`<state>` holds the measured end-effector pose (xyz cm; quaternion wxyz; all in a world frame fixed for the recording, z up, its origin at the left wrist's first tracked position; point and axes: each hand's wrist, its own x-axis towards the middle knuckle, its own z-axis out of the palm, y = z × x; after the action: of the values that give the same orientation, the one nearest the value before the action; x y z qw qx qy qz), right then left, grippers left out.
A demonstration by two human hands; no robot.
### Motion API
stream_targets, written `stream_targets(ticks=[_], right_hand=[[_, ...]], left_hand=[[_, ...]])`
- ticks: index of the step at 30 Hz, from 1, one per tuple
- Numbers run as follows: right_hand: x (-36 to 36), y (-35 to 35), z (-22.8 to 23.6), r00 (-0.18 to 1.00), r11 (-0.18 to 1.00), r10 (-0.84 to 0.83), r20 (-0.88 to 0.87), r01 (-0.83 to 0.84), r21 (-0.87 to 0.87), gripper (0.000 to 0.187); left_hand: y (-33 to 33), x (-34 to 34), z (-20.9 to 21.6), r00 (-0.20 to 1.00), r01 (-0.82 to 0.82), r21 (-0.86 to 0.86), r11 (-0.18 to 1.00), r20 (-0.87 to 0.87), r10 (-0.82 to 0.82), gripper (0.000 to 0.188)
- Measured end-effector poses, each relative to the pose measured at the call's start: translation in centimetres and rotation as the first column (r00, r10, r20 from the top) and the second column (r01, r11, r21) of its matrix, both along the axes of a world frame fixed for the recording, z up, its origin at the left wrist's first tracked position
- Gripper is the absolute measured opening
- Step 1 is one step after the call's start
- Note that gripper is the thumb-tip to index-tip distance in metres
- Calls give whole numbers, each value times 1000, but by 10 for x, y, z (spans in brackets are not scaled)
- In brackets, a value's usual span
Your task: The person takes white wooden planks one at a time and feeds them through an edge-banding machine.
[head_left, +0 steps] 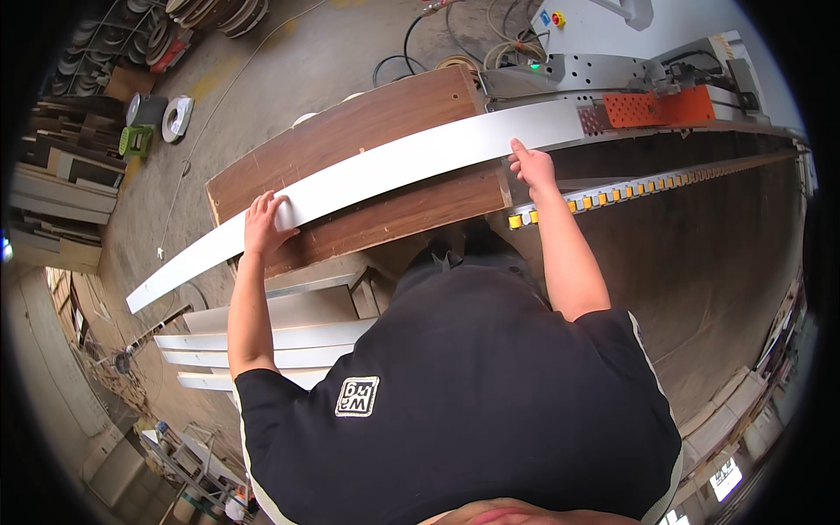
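A long white board (385, 166) lies across a brown wooden support (350, 131), with its right end at the machine and its left end jutting past the support. My left hand (265, 225) spans the board left of its middle, fingers over the top and thumb at the near edge. Near the machine, my right hand (532, 166) pinches the board's near edge, one digit on top and the other fingers curled. An orange perforated guard (656, 108) sits over the machine beside the board's right end.
A rail with yellow rollers (612, 197) runs right of my right arm. More white boards (262, 339) lie stacked at my left elbow. Hoses (411, 57) trail on the floor by the machine. Reels (177, 118) and stacked panels (66, 206) stand at the far left.
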<state>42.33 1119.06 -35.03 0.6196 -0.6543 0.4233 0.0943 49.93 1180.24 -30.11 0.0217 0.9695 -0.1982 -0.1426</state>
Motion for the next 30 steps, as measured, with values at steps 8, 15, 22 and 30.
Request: stream_targets(ticks=[8,15,22,30], right_hand=[[6,-30,6,986,974,-169,17,169,-152,45],[20,-2,-5,1000,996,-13,10,14,-86,44],[25,-15,-1,987,986,-156,39,158,-49,46],[24,-42,-6,980,981,-195,51,195,-8,45]], left_hand=[[-71,11,0,989,94,-36,995,116,-89,85],[-141,30,4,977,155,-39,987,152,-147,83],[-172,28,5,970,181,-57,982,175,-168,83],[-200,26,2,975,150,-115,982,181,-128,81]])
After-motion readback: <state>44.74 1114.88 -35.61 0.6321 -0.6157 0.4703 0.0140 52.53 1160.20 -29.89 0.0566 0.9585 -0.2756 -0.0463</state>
